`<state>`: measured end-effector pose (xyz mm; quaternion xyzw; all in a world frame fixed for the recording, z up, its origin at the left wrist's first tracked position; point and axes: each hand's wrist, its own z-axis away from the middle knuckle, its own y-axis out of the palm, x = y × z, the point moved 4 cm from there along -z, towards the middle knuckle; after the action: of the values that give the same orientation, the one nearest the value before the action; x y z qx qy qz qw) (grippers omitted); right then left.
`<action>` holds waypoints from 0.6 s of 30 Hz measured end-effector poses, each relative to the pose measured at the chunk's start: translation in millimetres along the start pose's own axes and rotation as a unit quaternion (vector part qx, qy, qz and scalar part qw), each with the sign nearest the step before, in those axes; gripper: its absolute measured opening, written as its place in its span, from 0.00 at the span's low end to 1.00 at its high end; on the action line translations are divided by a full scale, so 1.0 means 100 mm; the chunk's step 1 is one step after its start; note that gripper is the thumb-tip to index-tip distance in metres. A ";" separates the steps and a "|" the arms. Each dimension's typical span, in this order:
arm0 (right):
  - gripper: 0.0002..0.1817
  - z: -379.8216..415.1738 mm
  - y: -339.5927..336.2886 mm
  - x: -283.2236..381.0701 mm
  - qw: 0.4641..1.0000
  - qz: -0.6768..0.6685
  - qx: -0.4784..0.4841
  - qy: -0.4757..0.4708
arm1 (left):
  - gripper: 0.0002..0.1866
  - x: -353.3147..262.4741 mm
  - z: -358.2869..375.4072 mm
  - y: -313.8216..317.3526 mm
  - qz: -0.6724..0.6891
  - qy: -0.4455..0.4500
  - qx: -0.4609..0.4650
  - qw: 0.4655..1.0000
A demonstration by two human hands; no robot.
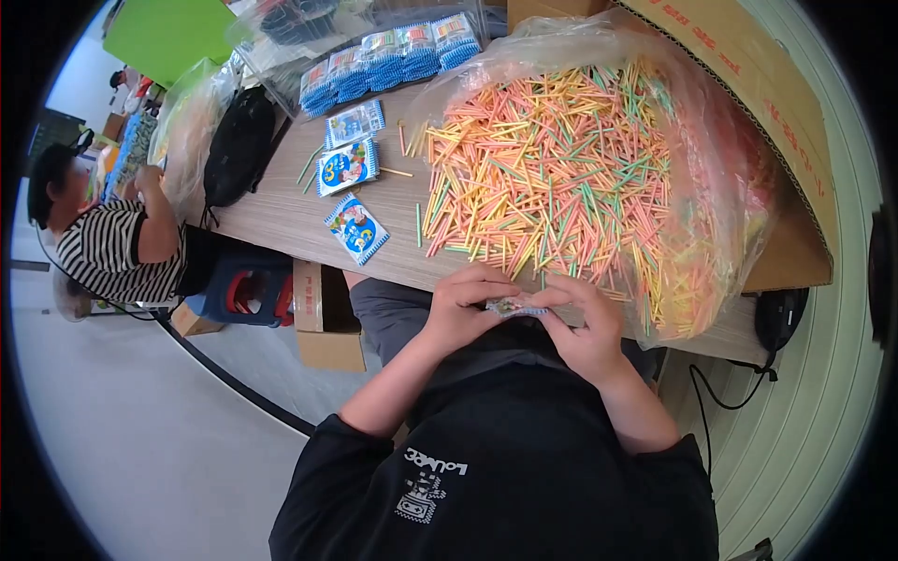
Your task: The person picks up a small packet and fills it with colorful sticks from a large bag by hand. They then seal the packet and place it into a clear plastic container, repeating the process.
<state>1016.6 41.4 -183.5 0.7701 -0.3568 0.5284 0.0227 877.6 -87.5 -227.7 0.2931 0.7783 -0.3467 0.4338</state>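
Note:
My left hand (465, 307) and my right hand (587, 325) meet in front of my body at the table's near edge. Between them is a small printed packet (517, 307), its edges pinched by the fingers of both hands. Most of its face is hidden by the fingers and the steep angle. Just beyond my hands spreads a large heap of thin pink, yellow, orange and green sticks (552, 178) on clear plastic. To the left, flat blue-and-white packets lie on the table, among them one printed packet (356, 229) and another (346, 168) with a yellow stick by it.
Stacks of blue packets (402, 58) stand at the back. A cardboard box (790, 187) and crumpled clear plastic border the heap on the right. A black bag (240, 145) lies at the table's left end. Further left, a person in a striped shirt (117, 248) sits.

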 end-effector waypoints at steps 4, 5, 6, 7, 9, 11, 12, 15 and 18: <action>0.25 0.09 -0.01 -0.07 1.000 0.001 -0.002 0.017 | 0.18 -0.03 0.00 0.00 -0.011 0.014 0.026 1.000; 0.25 0.08 -0.01 -0.08 1.000 0.001 -0.001 0.014 | 0.19 -0.03 -0.01 0.00 -0.017 0.012 0.033 0.999; 0.24 0.11 0.00 -0.08 0.999 -0.007 -0.004 0.037 | 0.19 -0.03 0.01 0.01 -0.017 0.009 0.034 0.999; 0.24 0.16 0.02 -0.08 0.998 -0.016 -0.008 0.060 | 0.19 -0.05 0.03 0.03 -0.011 0.014 0.036 0.999; 0.24 0.12 0.01 -0.12 0.997 -0.021 -0.014 0.073 | 0.19 -0.06 -0.02 0.04 -0.003 0.036 0.033 0.999; 0.23 0.16 0.03 -0.10 0.996 -0.044 -0.011 0.082 | 0.19 -0.07 0.03 0.06 0.001 0.026 0.035 0.999; 0.23 0.14 0.04 -0.11 0.995 -0.054 -0.012 0.082 | 0.20 -0.07 0.01 0.05 0.004 0.024 0.036 0.999; 0.23 0.17 0.05 -0.14 0.996 -0.057 -0.005 0.074 | 0.20 -0.08 0.01 0.05 0.005 0.018 0.035 0.999; 0.23 0.18 0.05 -0.15 0.995 -0.068 -0.006 0.067 | 0.19 -0.09 -0.01 0.05 0.001 0.016 0.035 0.999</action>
<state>1025.0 38.3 -205.9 0.7554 -0.3048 0.5735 0.0872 885.3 -85.0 -220.4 0.3146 0.7720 -0.3685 0.4115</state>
